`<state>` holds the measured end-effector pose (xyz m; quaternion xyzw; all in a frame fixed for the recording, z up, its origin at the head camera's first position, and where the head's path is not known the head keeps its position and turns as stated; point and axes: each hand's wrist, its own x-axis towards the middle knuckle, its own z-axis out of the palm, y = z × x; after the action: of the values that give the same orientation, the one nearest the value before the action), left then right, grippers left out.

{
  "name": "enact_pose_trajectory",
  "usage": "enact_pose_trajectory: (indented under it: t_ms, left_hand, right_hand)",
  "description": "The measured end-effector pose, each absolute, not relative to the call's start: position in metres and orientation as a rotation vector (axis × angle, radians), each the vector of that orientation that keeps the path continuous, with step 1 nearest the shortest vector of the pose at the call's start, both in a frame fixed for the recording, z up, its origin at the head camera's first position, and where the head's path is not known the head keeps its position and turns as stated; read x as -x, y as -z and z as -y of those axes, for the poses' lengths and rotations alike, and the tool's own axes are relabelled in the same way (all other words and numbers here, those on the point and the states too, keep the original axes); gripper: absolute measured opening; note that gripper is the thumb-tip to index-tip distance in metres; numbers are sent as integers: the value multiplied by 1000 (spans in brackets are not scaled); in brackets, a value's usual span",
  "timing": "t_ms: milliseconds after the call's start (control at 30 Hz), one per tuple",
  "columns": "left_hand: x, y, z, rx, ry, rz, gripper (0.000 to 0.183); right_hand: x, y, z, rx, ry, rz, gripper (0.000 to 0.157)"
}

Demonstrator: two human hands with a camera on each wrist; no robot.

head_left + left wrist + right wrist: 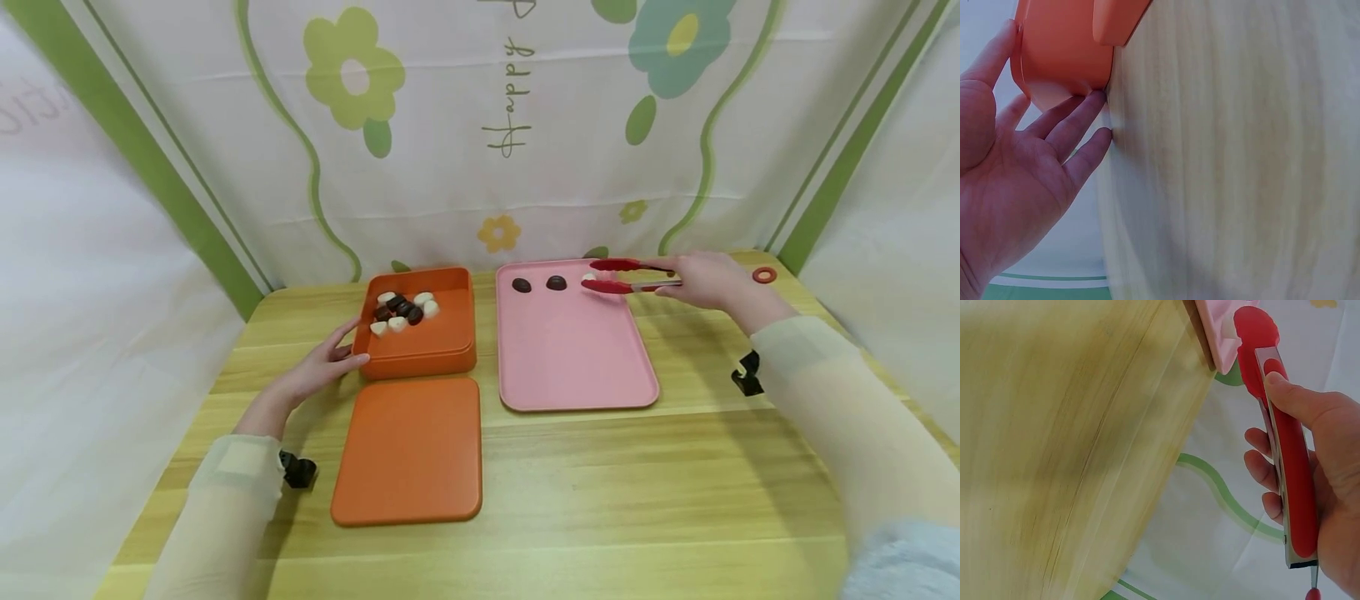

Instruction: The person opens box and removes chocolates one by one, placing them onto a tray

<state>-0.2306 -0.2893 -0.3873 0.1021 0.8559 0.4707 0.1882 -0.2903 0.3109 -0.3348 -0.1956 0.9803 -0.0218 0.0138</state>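
My right hand (701, 279) grips a pair of red-tipped tongs (1294, 481), thumb along one arm and fingers round the other. The tong tips straddle a white chocolate piece (588, 277) at the far right of the pink tray (573, 358). Two dark chocolates (557, 283) sit to its left along the tray's far edge. My left hand (326, 367) rests against the left side of an orange box (450, 333), fingers spread and fairly straight in the left wrist view. Several dark and white chocolates (397, 323) lie inside the box, toward its left side.
An orange lid (408, 454) lies flat in front of the box. The tongs' red ring (764, 275) shows behind my right wrist. A printed curtain (450, 167) stands right behind the wooden table (600, 500), with white cloth at both sides.
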Motion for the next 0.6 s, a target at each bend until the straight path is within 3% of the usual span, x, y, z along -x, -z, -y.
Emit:
enact_pose_trajectory:
  t_ms: [600]
  left_hand:
    - [231,389,290,-298,-1346,-2392,82]
  right_hand:
    - [256,304,-274,947,29,-3189,55]
